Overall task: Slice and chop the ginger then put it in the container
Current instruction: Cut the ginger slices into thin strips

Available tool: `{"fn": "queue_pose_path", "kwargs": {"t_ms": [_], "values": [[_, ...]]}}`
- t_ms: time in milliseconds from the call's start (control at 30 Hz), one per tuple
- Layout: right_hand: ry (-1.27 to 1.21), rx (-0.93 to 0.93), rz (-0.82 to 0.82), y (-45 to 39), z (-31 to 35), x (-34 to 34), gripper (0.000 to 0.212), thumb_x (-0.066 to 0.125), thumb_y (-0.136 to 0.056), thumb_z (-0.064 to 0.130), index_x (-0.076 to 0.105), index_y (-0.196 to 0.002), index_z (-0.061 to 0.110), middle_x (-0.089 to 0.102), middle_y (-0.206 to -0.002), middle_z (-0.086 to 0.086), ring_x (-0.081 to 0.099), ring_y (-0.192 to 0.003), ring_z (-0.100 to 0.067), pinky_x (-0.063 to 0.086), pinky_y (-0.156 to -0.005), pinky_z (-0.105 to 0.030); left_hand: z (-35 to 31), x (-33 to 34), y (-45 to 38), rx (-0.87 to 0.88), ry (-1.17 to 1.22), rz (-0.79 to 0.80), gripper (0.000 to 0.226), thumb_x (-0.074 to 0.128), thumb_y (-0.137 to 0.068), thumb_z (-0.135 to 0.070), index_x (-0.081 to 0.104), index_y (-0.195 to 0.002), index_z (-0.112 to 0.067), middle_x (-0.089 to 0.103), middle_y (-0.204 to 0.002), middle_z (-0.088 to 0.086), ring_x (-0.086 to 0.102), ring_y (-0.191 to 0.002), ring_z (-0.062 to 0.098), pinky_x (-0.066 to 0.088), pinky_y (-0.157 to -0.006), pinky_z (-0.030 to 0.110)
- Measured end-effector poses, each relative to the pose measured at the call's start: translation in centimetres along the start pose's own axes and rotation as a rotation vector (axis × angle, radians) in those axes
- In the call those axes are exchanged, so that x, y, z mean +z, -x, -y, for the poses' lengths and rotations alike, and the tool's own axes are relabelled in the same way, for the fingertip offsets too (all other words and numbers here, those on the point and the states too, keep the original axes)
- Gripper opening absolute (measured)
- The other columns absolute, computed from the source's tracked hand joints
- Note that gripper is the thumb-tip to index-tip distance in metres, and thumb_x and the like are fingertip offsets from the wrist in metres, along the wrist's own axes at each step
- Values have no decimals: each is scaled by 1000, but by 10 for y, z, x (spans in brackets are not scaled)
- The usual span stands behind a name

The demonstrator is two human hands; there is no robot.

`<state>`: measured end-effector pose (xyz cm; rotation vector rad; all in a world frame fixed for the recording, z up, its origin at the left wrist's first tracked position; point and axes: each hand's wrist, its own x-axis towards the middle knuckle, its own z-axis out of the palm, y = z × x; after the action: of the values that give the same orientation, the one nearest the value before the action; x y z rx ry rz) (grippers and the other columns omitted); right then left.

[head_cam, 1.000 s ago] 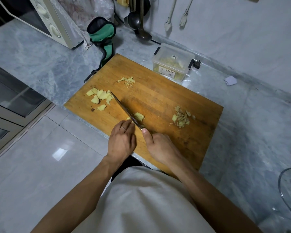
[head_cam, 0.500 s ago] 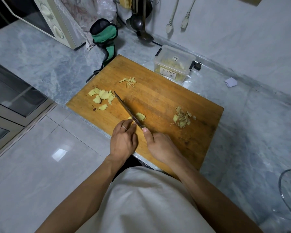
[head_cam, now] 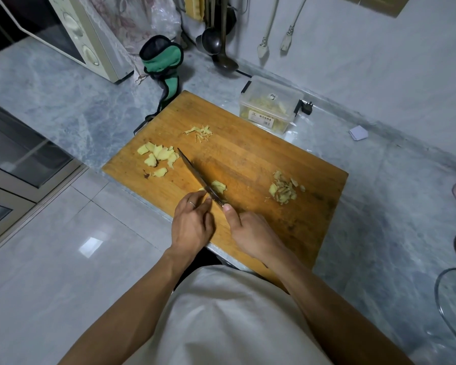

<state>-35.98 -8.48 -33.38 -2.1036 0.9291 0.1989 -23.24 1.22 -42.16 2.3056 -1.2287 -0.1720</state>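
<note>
A wooden cutting board point(head_cam: 248, 159) lies on the grey counter. My right hand point(head_cam: 250, 230) grips a knife point(head_cam: 195, 172), its blade running up and left across the board. My left hand point(head_cam: 192, 219) has its fingers curled down on a small stack of ginger slices point(head_cam: 217, 187) right at the blade. A pile of ginger slices point(head_cam: 158, 155) lies at the board's left. Thin ginger strips point(head_cam: 199, 133) sit near the far edge. A heap of chopped ginger point(head_cam: 283, 189) lies at the right. A clear plastic container point(head_cam: 270, 108) with ginger inside stands behind the board.
A microwave point(head_cam: 71, 35) stands at the back left, with a green and black mitt point(head_cam: 166, 61) beside it. Ladles point(head_cam: 216, 40) hang on the wall. A glass lid point(head_cam: 453, 304) lies at the right edge. The counter edge runs just in front of the board.
The hands and the knife stay in the same spot on the board. The blade shifts only slightly at the ginger stack; the piles have not moved.
</note>
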Motion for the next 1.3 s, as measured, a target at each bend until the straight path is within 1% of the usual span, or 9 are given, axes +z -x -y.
{"fn": "queue_pose_path", "kwargs": {"t_ms": [367,533,667,767,867,1000,1133,1233,1300], "values": [[-41,-4,12,1,2,4,69,21,-107,57,40,-55,15,42,-60,-3,44,-71,-25,30,-66,-33,-1,5,-1,-105,92,-26,37,51,-84,-14,73,-112,-3,58,-128,14,48,-121,31,44,-102,44],[-171,54,58,3,-3,-12,69,24,-104,62,45,-56,18,46,-46,7,45,-38,-6,36,-49,-27,-4,-2,-7,-259,340,-39,28,60,-90,-9,74,-113,-7,61,-127,4,48,-124,21,37,-107,31],[-186,37,48,3,-12,-27,63,24,-103,64,40,-61,20,37,-49,5,36,-36,-11,32,-48,-24,-6,-21,-22,-493,640,-90,25,69,-85,3,78,-86,-21,66,-103,-7,61,-104,8,44,-101,22],[-65,-29,-19,-1,-21,-38,64,28,-103,62,37,-59,17,37,-53,1,37,-48,-17,30,-56,-31,-9,-38,-26,-543,725,-139,32,70,-85,0,74,-71,-29,72,-89,-11,65,-91,4,51,-94,26],[181,-87,-87,-2,-28,-47,61,37,-101,63,46,-63,16,45,-57,0,45,-52,-17,31,-52,-30,-12,-53,-29,-543,707,-329,21,64,-88,-5,72,-78,-23,72,-88,-9,65,-88,6,52,-88,26],[489,-179,-121,1,-31,-52,54,44,-98,64,57,-81,14,58,-72,-1,59,-65,-19,43,-55,-32,-9,-64,-31,-254,426,-506,10,62,-90,-9,70,-93,-15,65,-102,1,57,-99,13,46,-88,27],[673,-315,-146,5,-32,-48,51,44,-97,66,48,-82,18,58,-76,-1,54,-65,-18,35,-54,-31,-7,-62,-43,24,158,-98,21,67,-90,-17,72,-110,-13,66,-112,7,56,-109,24,45,-94,36],[711,-395,-176,5,-40,-40,51,44,-96,68,45,-81,19,52,-71,1,49,-61,-18,35,-54,-32,-5,-58,-62,-1,32,268,51,65,-91,-37,57,-138,-17,53,-141,8,43,-134,30,34,-111,39],[711,-470,-209,6,-47,-36,53,48,-94,68,43,-75,19,38,-59,7,43,-52,-18,30,-49,-30,-6,-64,-73,-95,178,464,44,64,-94,-37,61,-134,-17,59,-136,4,53,-127,22,41,-102,27]]}}
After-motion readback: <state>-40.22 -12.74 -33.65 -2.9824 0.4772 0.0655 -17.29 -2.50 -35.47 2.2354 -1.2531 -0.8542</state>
